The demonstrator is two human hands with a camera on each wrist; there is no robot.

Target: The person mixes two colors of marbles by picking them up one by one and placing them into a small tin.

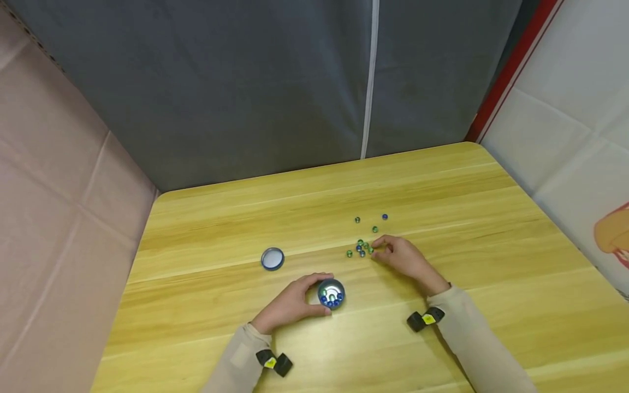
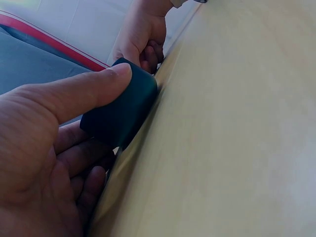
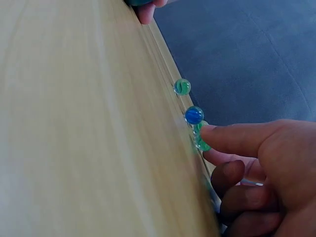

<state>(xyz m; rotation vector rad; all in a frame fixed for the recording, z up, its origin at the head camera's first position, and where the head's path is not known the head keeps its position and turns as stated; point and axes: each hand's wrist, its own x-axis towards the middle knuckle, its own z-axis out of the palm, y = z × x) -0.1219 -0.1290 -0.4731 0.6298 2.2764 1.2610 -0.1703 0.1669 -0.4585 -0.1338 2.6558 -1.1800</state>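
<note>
My left hand grips a small round blue tin on the table, thumb on one side and fingers on the other. Several blue and green marbles lie inside the tin, seen from above in the head view. To the right, my right hand is at a cluster of loose marbles. Its thumb and index fingertip pinch a green marble at the cluster's edge. Beside it in the right wrist view are a blue marble and another green marble.
A round lid with a blue rim lies left of the tin. Farther back are a stray blue marble and two green ones. The wooden table ends at a grey curtain, with pale cloth walls at both sides.
</note>
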